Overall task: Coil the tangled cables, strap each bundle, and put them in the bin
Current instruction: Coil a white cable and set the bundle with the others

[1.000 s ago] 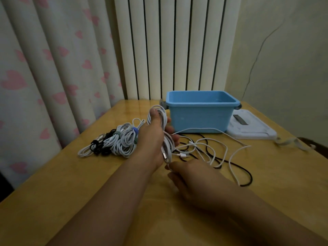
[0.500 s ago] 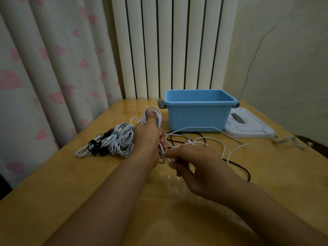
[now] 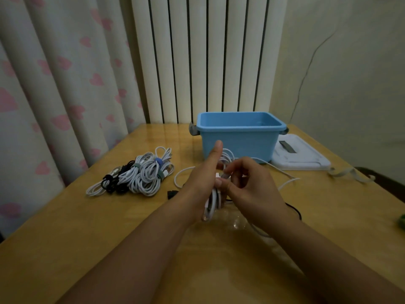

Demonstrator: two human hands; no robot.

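Note:
My left hand (image 3: 202,183) grips a coil of white cable (image 3: 211,205) above the wooden table (image 3: 65,227), thumb raised. My right hand (image 3: 247,189) pinches the same white cable beside the left fingers. Loose white cable trails right (image 3: 287,183) and a loop lies to the left (image 3: 182,174). A black cable (image 3: 294,210) runs under my right wrist. A pile of strapped white and black bundles (image 3: 140,175) lies at the left. The empty blue bin (image 3: 238,137) stands behind my hands.
A white lid (image 3: 302,155) lies right of the bin. Pale straps (image 3: 350,173) lie near the table's right edge. A small black piece (image 3: 170,194) lies on the table left of my left wrist. Curtain and radiator stand behind the table.
Both hands moved right and closer to the bin with the coil. My right hand rose from the table to the coil, and much of the loose white cable has been taken up.

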